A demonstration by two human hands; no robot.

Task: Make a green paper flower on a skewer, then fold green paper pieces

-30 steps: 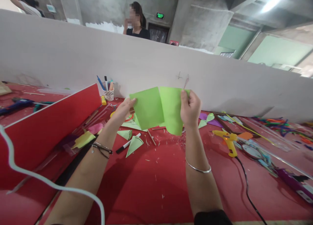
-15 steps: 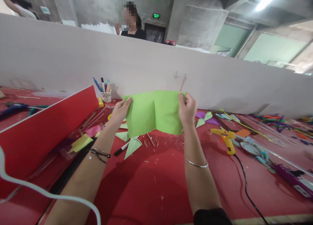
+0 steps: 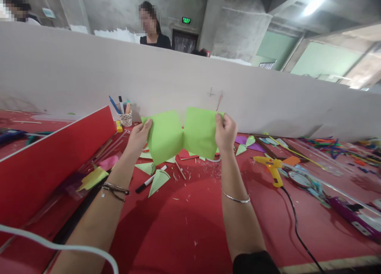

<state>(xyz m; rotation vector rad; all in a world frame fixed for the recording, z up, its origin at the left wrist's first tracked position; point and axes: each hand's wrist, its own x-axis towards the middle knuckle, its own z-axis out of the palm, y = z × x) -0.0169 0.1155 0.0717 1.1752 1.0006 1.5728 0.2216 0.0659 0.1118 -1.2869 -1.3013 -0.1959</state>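
A bright green paper (image 3: 166,136) is held up above the red table, creased or torn inward at its middle, where only a narrow part joins the two halves. My left hand (image 3: 140,134) pinches its left edge near the top corner. At the upper right corner, my right hand (image 3: 226,130) grips it between thumb and curled fingers. Below the paper lie a pale green cone-shaped piece (image 3: 159,182), a black and white marker (image 3: 151,179) and a thin stick (image 3: 180,170).
A yellow glue gun (image 3: 273,169) with a black cord lies to the right. A red board (image 3: 56,163) stands at the left beside a pen cup (image 3: 125,118). A low grey partition (image 3: 166,75) runs behind; people are beyond it. A white cable (image 3: 59,245) crosses the lower left.
The paper's halves have spread apart at the top and bottom of the middle, leaving a narrow joint. My left hand has moved slightly left. The view has shifted a little.
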